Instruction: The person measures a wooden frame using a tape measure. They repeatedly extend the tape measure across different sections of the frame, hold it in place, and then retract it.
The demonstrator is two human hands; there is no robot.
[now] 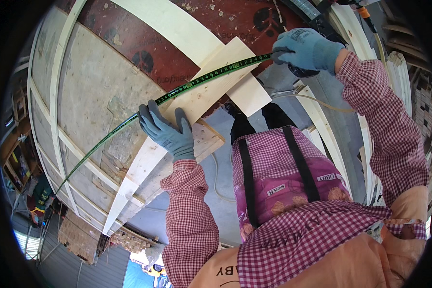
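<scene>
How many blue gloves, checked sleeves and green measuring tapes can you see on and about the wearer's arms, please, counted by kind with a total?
Blue gloves: 2
Checked sleeves: 2
Green measuring tape: 1
Total: 5

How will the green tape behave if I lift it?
The tape will probably flex or sag, being a long, thin band. It should be light for its length, since the strip is so narrow. Past the left hand it may twist or swing, as no hand holds that stretch.
</scene>
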